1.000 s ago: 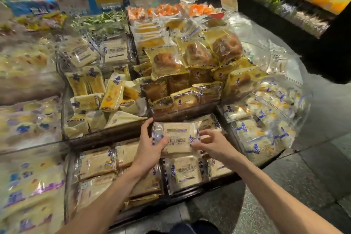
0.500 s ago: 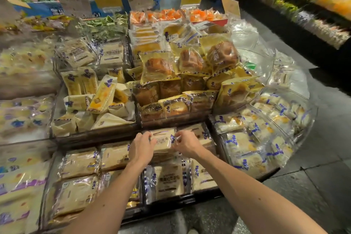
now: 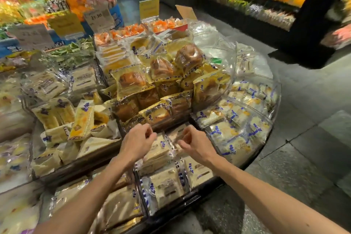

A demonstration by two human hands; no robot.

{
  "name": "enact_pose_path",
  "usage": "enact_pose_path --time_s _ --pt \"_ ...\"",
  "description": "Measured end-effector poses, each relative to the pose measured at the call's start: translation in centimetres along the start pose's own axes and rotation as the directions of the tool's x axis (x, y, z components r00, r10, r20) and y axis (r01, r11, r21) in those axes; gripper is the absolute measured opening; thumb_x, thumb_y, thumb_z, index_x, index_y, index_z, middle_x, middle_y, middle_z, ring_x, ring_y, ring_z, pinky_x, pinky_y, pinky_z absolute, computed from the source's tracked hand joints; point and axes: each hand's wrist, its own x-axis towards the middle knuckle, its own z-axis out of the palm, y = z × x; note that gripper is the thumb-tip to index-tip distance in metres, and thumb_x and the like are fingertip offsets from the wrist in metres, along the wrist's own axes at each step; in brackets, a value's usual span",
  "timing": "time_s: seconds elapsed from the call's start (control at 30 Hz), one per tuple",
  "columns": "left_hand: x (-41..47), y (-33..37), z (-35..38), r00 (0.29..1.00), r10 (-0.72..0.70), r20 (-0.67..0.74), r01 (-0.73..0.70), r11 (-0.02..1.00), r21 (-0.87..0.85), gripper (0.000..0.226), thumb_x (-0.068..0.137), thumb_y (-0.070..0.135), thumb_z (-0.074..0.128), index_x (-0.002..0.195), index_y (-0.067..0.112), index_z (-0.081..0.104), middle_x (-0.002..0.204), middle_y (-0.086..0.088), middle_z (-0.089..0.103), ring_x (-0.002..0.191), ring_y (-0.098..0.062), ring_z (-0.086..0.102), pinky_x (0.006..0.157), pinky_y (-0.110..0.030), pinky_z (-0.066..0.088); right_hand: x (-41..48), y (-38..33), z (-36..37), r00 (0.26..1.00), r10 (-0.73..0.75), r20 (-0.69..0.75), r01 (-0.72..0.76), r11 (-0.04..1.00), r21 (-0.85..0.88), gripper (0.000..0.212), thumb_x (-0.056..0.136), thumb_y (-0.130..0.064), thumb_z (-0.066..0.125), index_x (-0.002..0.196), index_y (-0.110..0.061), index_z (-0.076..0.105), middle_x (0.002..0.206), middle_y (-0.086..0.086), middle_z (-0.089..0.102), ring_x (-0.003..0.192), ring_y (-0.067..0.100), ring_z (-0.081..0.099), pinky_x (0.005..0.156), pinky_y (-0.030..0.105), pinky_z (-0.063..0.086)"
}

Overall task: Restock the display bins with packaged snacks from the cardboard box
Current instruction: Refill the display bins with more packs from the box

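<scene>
Both hands are over the front bin (image 3: 182, 200), the left hand (image 3: 137, 140) and right hand (image 3: 195, 144) side by side with a gap between them. Fingers are loosely curled and nothing is visibly pinched in either one. Whether the right fingertips brush the wrapper below is too blurred to call. Under that gap lies the pale sandwich packet (image 3: 157, 150), flat on top of others of its kind, label up, which reads like deliberate facing so shoppers see the print. It sits toward the back of the bin, tucked against the tier carrying the brown bun packets (image 3: 157, 70), and that looks to me like filling from the rear forward. To the right, the curved clear bin (image 3: 237, 125) holds blue-and-white packets, each sort kept to its own compartment. Price cards (image 3: 149, 6) stand up behind the lot. The cardboard box is out of view, so my guess is another reach to it comes next.
</scene>
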Motion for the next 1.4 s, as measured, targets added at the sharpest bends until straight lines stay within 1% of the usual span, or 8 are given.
enact_pose_path --time_s 0.2,0.4,0.57,0.7,0.93,1.03,1.23,1.4 --pt "-0.6 15.9 -3.9 0.863 0.499 0.08 -0.484 0.862 -0.15 0.033 0.089 0.049 0.066 0.069 0.024 0.057 0.06 0.009 0.056 0.058 -0.011 0.052 0.055 -0.031 0.038 -13.4 4.2 -10.3 0.911 0.174 -0.375 -0.17 0.984 0.044 0.033 0.08 -0.054 0.065 0.075 -0.023 0.055 0.062 -0.009 0.058 0.057 0.004 0.05 0.059 0.024 0.041" --pt "-8.8 37.4 4.6 0.495 0.845 0.201 -0.78 0.534 -0.326 0.043 0.09 0.048 0.064 0.06 0.021 0.05 0.05 0.008 0.045 0.052 -0.005 0.043 0.052 -0.029 0.028 -31.4 11.7 -17.4 0.509 0.499 -0.702 -0.437 0.852 0.289 0.041 0.084 -0.033 0.074 0.061 -0.019 0.043 0.054 -0.014 0.048 0.052 0.008 0.042 0.055 0.022 0.033" --pt "-18.8 51.3 16.4 0.181 0.921 0.344 -0.798 0.342 -0.496 0.039 0.091 0.049 0.065 0.064 0.022 0.053 0.05 0.008 0.05 0.05 -0.003 0.045 0.052 -0.027 0.031 -43.8 20.5 -20.9 0.186 0.666 -0.722 -0.536 0.685 0.493 0.035 0.086 -0.035 0.075 0.065 -0.018 0.052 0.052 -0.011 0.049 0.053 0.006 0.046 0.054 0.021 0.035" --pt "-25.5 61.3 24.7 0.026 0.888 0.459 -0.806 0.291 -0.516 0.035 0.092 0.047 0.063 0.067 0.028 0.05 0.059 0.01 0.051 0.059 -0.007 0.049 0.055 -0.028 0.033 -50.9 28.6 -25.3 0.046 0.724 -0.688 -0.553 0.592 0.586 0.027 0.087 -0.035 0.073 0.07 -0.02 0.057 0.056 -0.005 0.052 0.057 0.006 0.052 0.055 0.019 0.038" --pt "-31.6 76.2 37.3 0.071 0.769 0.636 -0.796 0.428 -0.428 0.021 0.093 0.046 0.062 0.086 0.026 0.061 0.088 0.003 0.069 0.089 -0.019 0.065 0.074 -0.032 0.05 -58.6 41.8 -36.7 -0.106 0.815 -0.57 -0.456 0.469 0.756 0.018 0.088 -0.032 0.072 0.081 -0.018 0.065 0.071 -0.004 0.063 0.072 0.012 0.058 0.061 0.019 0.041" --pt "-31.2 81.1 41.4 0.12 0.715 0.689 -0.767 0.507 -0.392 0.025 0.094 0.042 0.063 0.101 0.018 0.066 0.102 -0.001 0.07 0.097 -0.021 0.065 0.08 -0.032 0.051 -59.8 46.0 -41.2 -0.113 0.832 -0.543 -0.451 0.444 0.775 0.017 0.09 -0.032 0.07 0.085 -0.016 0.066 0.076 -0.002 0.064 0.075 0.014 0.058 0.061 0.022 0.041" --pt "-29.1 91.4 51.6 0.133 0.652 0.746 -0.741 0.565 -0.362 0.01 0.096 0.03 0.062 0.098 0.02 0.063 0.095 0.0 0.071 0.075 -0.01 0.062 0.073 -0.03 0.052 -60.8 56.3 -48.7 -0.108 0.875 -0.473 -0.562 0.339 0.755 0.016 0.096 -0.034 0.064 0.092 -0.019 0.062 0.082 -0.008 0.061 0.075 0.003 0.054 0.059 0.021 0.041" --pt "-27.5 99.8 62.1 0.163 0.564 0.81 -0.724 0.626 -0.29 0.028 0.096 0.03 0.062 0.12 0.015 0.062 0.109 -0.004 0.067 0.099 -0.021 0.065 0.089 -0.035 0.055 -61.1 66.4 -54.3 -0.148 0.932 -0.332 -0.588 0.187 0.787 0.016 0.096 -0.037 0.064 0.095 -0.022 0.058 0.085 -0.009 0.064 0.077 0.011 0.059 0.066 0.03 0.044"
